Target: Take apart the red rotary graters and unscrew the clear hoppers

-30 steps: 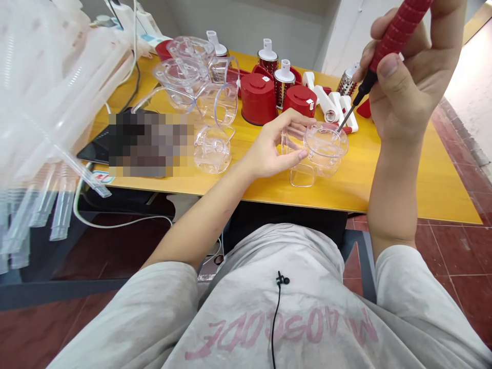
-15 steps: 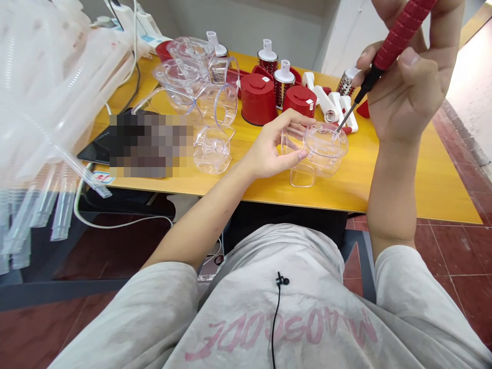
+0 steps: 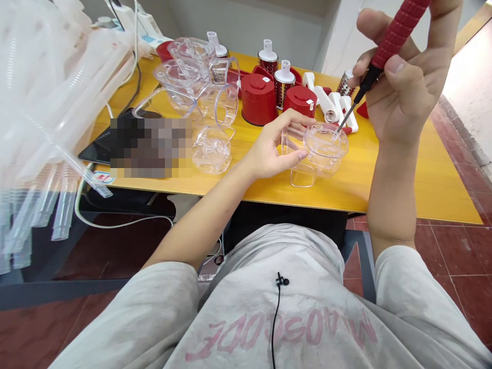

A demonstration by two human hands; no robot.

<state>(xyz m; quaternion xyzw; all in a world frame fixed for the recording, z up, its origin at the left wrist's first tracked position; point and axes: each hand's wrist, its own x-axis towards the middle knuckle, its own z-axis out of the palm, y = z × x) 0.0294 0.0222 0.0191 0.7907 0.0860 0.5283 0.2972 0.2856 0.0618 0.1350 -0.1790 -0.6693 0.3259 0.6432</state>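
A clear plastic housing (image 3: 326, 146) with a round rim rests on the yellow table, near its front edge. My left hand (image 3: 274, 146) grips the housing from its left side, thumb in front and fingers behind. Up at the right, my right hand (image 3: 411, 77) is closed on the red ribbed handle of a screwdriver (image 3: 400, 33). Its thin metal shaft slants down to the left, and the tip reaches inside the right part of the housing's rim. What the tip touches is too small to make out.
Several more clear housings (image 3: 215, 148) stand left of my hand. Behind are red cups (image 3: 258, 100), metal grater drums (image 3: 284, 84) with white tops and white handles (image 3: 326, 105). Bagged clear tubes (image 3: 57, 102) fill the far left, and a white cable (image 3: 123, 224) hangs at the table edge (image 3: 384, 207).
My right hand has shifted slightly left and its fingers have turned on the screwdriver handle, the index finger spreading outward. The left hand and the housing stay in place.
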